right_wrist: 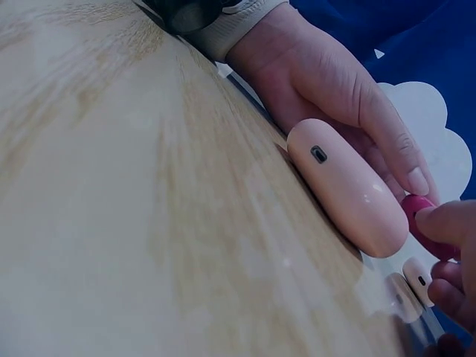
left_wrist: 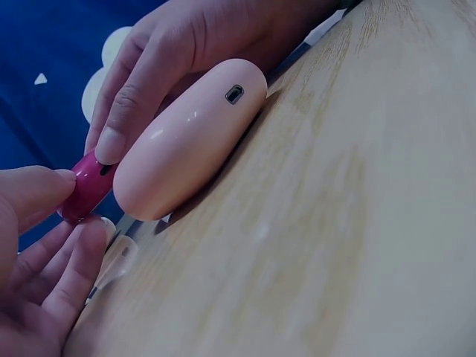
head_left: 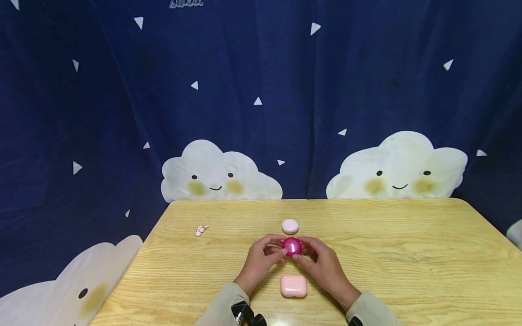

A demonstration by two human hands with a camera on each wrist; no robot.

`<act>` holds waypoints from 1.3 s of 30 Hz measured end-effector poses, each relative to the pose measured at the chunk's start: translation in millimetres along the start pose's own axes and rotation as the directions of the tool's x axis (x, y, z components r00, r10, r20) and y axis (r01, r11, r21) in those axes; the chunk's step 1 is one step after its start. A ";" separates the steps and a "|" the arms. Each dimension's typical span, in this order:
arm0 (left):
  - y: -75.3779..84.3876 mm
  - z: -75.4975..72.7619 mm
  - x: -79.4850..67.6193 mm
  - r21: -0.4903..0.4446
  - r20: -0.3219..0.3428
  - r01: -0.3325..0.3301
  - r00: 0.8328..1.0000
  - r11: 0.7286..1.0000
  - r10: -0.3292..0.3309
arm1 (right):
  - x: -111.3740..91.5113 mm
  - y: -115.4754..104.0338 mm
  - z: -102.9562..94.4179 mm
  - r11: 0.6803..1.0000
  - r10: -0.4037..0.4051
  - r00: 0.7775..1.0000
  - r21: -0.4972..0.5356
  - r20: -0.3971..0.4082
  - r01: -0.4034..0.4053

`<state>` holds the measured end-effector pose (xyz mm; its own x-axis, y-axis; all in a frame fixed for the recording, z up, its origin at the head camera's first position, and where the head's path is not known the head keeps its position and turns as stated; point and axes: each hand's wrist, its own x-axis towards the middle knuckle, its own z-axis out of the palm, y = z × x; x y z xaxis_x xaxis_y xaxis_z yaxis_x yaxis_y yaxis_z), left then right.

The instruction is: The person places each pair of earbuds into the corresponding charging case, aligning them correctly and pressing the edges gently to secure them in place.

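Note:
A small round magenta case (head_left: 292,246), glossy on top, is held between my two hands over the table's middle. My left hand (head_left: 259,261) grips its left side with thumb and fingers. On the opposite side my right hand (head_left: 325,268) pinches it, thumb at the near edge. A dark slot shows on the magenta case's side (left_wrist: 91,186) in the left wrist view. Just in front of my hands lies a pink earbud case (head_left: 293,286), lid down, its charging port facing the near side. Right behind the magenta case sits a pale pink round case (head_left: 290,226).
Two pale pink earbuds (head_left: 201,230) lie close together toward the far left of the wooden table (head_left: 408,253). Behind the far table edge hangs a dark blue curtain (head_left: 261,59) printed with smiling clouds and white triangles.

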<state>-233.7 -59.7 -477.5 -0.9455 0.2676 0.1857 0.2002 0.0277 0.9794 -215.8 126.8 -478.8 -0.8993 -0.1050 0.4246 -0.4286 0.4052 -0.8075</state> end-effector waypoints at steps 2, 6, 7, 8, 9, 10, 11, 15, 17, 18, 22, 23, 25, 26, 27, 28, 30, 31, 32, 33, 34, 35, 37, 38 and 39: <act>-0.9 -0.3 0.4 0.055 -0.011 -0.014 1.000 0.998 0.014 | -0.2 -0.4 -0.2 1.000 -0.006 1.000 -0.016 -0.010 0.006; -2.1 -0.1 0.0 0.224 -0.031 -0.060 0.997 0.973 0.069 | -1.0 -1.5 -0.4 0.999 -0.007 1.000 -0.033 -0.019 0.007; -1.8 0.0 -0.4 0.268 -0.033 -0.075 0.996 0.961 0.087 | -1.1 -1.5 -0.2 0.999 -0.007 1.000 -0.038 -0.020 0.006; -1.5 0.0 -0.7 0.299 -0.031 -0.089 0.994 0.950 0.103 | -1.2 -1.5 -0.1 0.999 -0.004 1.000 -0.043 -0.019 0.003; -0.3 0.1 -1.5 0.328 -0.025 -0.107 0.992 0.939 0.122 | -1.2 -1.4 0.1 0.999 -0.002 1.000 -0.050 -0.019 0.001; 0.3 -0.2 -2.0 0.355 -0.017 -0.125 0.990 0.927 0.140 | -1.3 -1.2 0.3 0.998 0.002 1.000 -0.058 -0.017 -0.003; 0.7 -0.6 -2.4 0.378 -0.007 -0.146 0.987 0.914 0.160 | -1.3 -0.9 0.6 0.998 0.003 1.000 -0.064 -0.016 -0.004; 0.7 -2.0 -3.3 0.444 0.029 -0.205 0.976 0.872 0.214 | -1.5 -0.1 0.2 0.996 0.007 1.000 -0.084 -0.008 -0.008; -0.3 -2.7 -3.4 0.471 0.036 -0.213 0.974 0.856 0.222 | -1.4 0.3 -0.1 0.996 0.005 1.000 -0.090 -0.004 -0.005; -0.5 -2.9 -3.5 0.480 0.037 -0.210 0.975 0.851 0.220 | -1.4 0.3 -0.3 0.995 0.004 1.000 -0.095 -0.003 -0.004; -2.6 -3.7 -3.3 0.500 0.048 -0.214 0.974 0.839 0.220 | -1.3 0.8 -0.4 0.991 -0.006 1.000 -0.134 -0.003 0.006; -2.7 -3.7 -3.2 0.502 0.051 -0.215 0.974 0.838 0.220 | -1.4 0.8 -0.5 0.989 -0.008 1.000 -0.145 -0.004 0.007; -3.2 -3.7 -3.1 0.512 0.055 -0.218 0.974 0.831 0.221 | -1.6 0.7 -0.6 0.986 -0.008 1.000 -0.165 -0.003 0.008; -3.5 -3.7 -3.1 0.519 0.057 -0.219 0.973 0.826 0.222 | -1.7 0.7 -0.6 0.985 -0.008 1.000 -0.174 -0.002 0.007; -3.8 -3.8 -3.0 0.528 0.058 -0.222 0.973 0.820 0.225 | -1.7 0.7 -0.6 0.984 -0.008 1.000 -0.180 0.001 0.008; -4.0 -3.9 -3.0 0.536 0.060 -0.222 0.972 0.815 0.225 | -1.8 0.7 -0.7 0.982 -0.007 1.000 -0.186 0.004 0.008; -4.0 -4.1 -3.2 0.546 0.064 -0.220 0.973 0.808 0.221 | -1.9 0.7 -0.8 0.982 -0.004 1.000 -0.191 0.010 0.006; -4.1 -4.3 -3.3 0.552 0.066 -0.219 0.973 0.804 0.220 | -1.9 0.7 -0.8 0.981 -0.003 1.000 -0.194 0.013 0.006; -4.2 -4.4 -3.3 0.558 0.068 -0.219 0.973 0.800 0.219 | -1.8 0.7 -0.9 0.981 -0.001 1.000 -0.196 0.016 0.004; -4.3 -4.4 -3.3 0.562 0.070 -0.218 0.974 0.798 0.217 | -1.8 0.6 -0.9 0.980 0.001 1.000 -0.198 0.018 0.003; -4.1 -4.4 -3.4 0.567 0.072 -0.215 0.974 0.795 0.213 | -1.8 0.5 -1.0 0.980 0.004 1.000 -0.201 0.021 0.000; -4.2 -4.5 -3.2 0.571 0.074 -0.218 0.974 0.791 0.215 | -1.7 0.3 -1.0 0.979 0.006 1.000 -0.204 0.022 -0.002; -3.6 -4.5 -3.0 0.578 0.078 -0.219 0.974 0.786 0.213 | -1.6 0.2 -0.9 0.977 0.010 1.000 -0.212 0.024 -0.005; -3.5 -4.5 -2.9 0.580 0.080 -0.220 0.974 0.784 0.214 | -1.5 0.1 -0.9 0.976 0.010 1.000 -0.216 0.024 -0.005; -3.4 -4.5 -2.8 0.581 0.081 -0.220 0.974 0.784 0.213 | -1.4 0.0 -0.8 0.976 0.010 1.000 -0.220 0.025 -0.004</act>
<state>-232.9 -64.9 -480.9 -0.8572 0.3444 0.3829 0.5139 0.5225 0.6804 -214.5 127.7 -479.0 -0.9053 -0.1234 0.4064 -0.3952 0.5952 -0.6997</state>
